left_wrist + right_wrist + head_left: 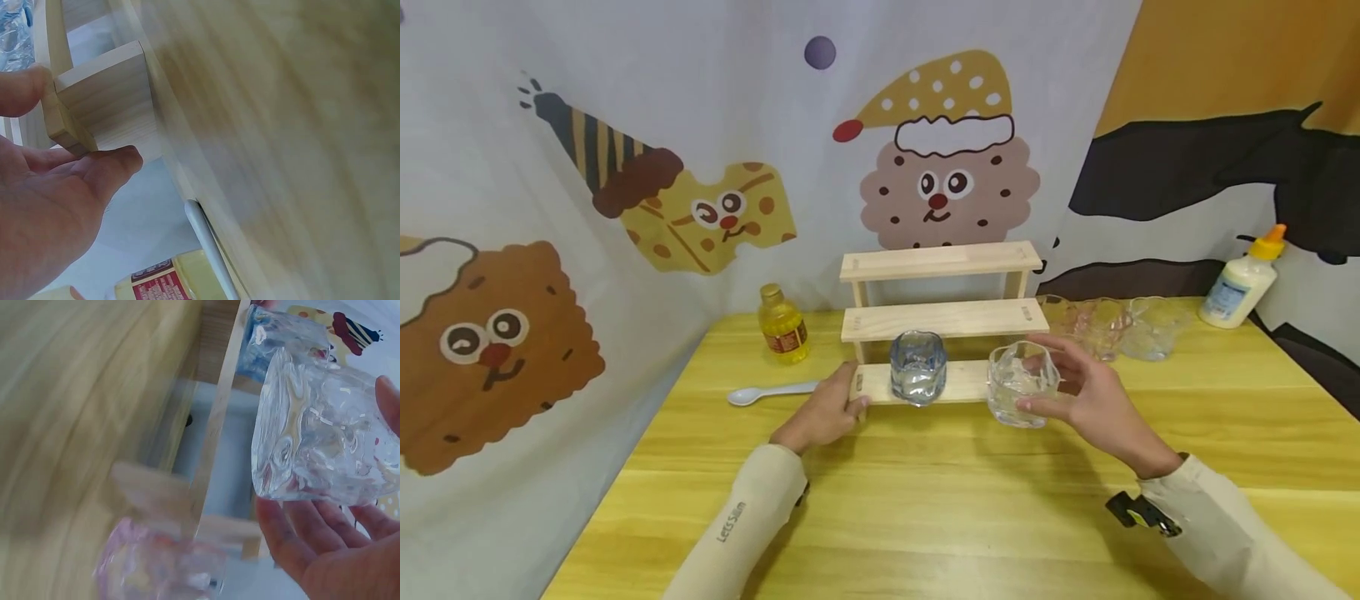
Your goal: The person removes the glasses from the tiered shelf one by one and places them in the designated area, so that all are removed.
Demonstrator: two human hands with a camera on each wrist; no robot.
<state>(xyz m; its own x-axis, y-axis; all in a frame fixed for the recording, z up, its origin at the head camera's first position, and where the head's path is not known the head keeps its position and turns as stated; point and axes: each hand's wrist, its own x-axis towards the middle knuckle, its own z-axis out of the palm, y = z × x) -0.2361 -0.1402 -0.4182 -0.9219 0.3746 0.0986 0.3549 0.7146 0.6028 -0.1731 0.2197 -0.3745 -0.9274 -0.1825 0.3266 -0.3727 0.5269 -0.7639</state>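
A three-tier wooden rack [940,321] stands on the table against the patterned cloth. My left hand [827,408] grips the left end of its lowest shelf [872,385], thumb over the board and fingers under it in the left wrist view. On that shelf, left of its middle, sits a bluish glass [917,367]. My right hand [1093,404] holds a clear glass [325,431] with thumb and fingers around its side. This glass is upright in the head view, overlapping the right end of the lowest shelf.
Left of the rack are a bottle of yellow liquid [783,329] and a pale spoon [767,392]. Behind my right hand stand a pink glass [1101,321] and other clear glasses [1153,333]. A white glue bottle [1236,287] with orange tip stands at the back right.
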